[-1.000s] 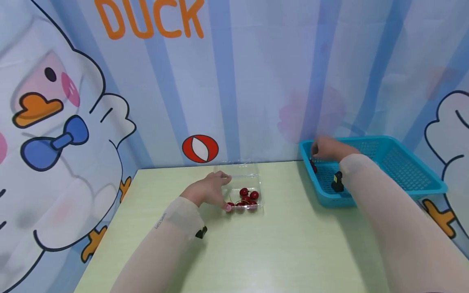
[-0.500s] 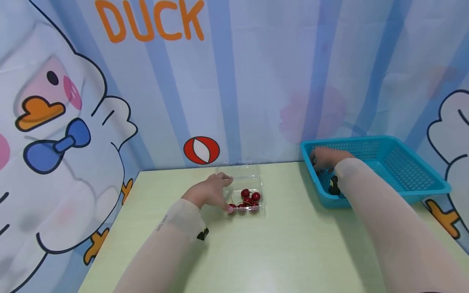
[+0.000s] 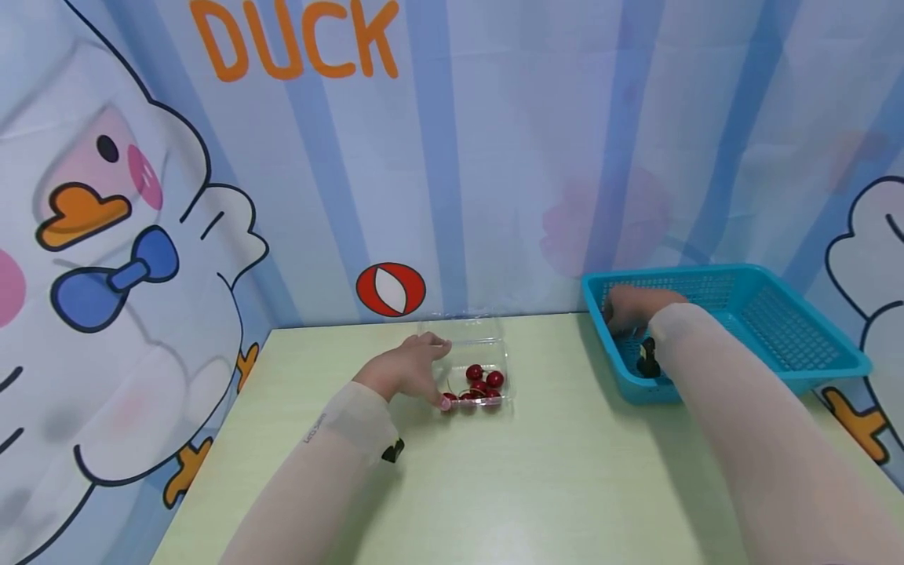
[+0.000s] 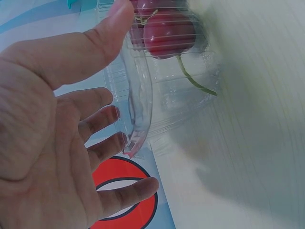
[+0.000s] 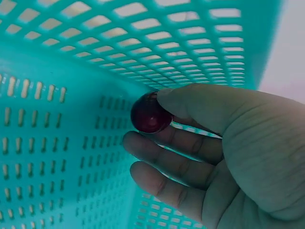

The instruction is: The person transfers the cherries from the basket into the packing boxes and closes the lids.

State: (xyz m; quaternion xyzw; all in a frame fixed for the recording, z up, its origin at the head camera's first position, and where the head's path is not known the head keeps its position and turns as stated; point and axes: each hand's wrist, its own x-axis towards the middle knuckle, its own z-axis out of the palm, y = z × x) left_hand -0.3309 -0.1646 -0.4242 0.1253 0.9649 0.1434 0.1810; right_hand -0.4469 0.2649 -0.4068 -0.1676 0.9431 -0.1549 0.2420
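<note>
My right hand is inside the blue plastic basket, near its left wall. In the right wrist view, its thumb and fingers pinch a dark red cherry. A clear plastic box stands on the table with its lid folded back. Several red cherries lie in it, some with stems. My left hand is at the left side of this box, its thumb on the near rim. In the left wrist view, the fingers are spread and loosely bent beside the box, and one cherry shows close up.
The pale table extends between the box and the basket. Behind it hangs a blue striped cloth printed with ducks, right against the table's back edge. A dark wrist camera is strapped under the right wrist, inside the basket.
My right hand has reached lower into the basket and now pinches the cherry, which lay by the left wall earlier. The left hand and the box have stayed in place.
</note>
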